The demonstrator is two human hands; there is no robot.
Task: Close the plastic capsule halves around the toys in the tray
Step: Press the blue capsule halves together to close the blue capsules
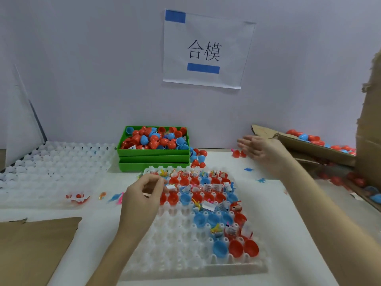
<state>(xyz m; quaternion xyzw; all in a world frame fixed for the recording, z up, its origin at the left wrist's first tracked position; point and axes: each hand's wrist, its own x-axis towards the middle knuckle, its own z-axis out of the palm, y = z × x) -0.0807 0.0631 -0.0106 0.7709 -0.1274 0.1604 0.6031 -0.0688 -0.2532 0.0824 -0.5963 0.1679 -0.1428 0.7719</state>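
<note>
White paper covers the desk below a pale wall with a taped sign. Centre front lies the white tray, its far and right cells filled with red and blue capsule halves, many with small toys in them. Left hand hovers at the tray's far-left corner, its grip pinching something too small to make out. Right hand is blurred, grip released with fingers spread, near the cardboard box. Behind the tray sits a green bin of loose halves.
</note>
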